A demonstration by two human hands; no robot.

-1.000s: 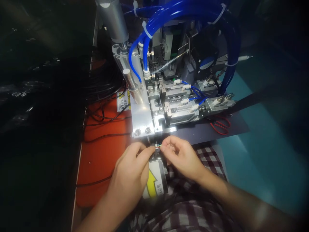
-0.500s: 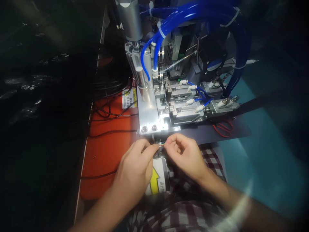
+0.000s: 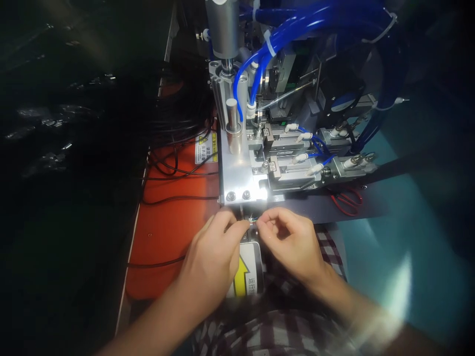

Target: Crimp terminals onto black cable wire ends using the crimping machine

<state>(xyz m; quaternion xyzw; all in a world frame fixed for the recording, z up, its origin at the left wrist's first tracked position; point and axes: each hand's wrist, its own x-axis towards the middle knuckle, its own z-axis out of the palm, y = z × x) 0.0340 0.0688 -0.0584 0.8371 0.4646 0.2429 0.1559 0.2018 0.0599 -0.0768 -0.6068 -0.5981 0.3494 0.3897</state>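
Note:
Several thin coloured wires (image 3: 253, 220) show between my two hands, just in front of the machine's metal block (image 3: 237, 180). My left hand (image 3: 215, 242) is closed, thumb and forefinger pinching the wires from the left. From the other side, my right hand (image 3: 291, 237) pinches at the wire ends with thumb and forefinger. The fingertips of both hands nearly meet. What lies under my left fingers is hidden. Below the wires sits a white label with a yellow arrow (image 3: 243, 277), partly covered by my left hand.
Blue air hoses (image 3: 315, 22) arch over the machine's cylinders (image 3: 297, 170). Red-handled pliers or scissors (image 3: 348, 201) lie at the right on the dark plate. Black cables (image 3: 178, 198) cross the orange surface (image 3: 163, 232) at left. Checkered cloth (image 3: 274, 331) shows below my hands.
The view has shifted slightly, so the machine and hands appear further right. Both hands keep their pinch at the wires, with the fingertips slightly closer together.

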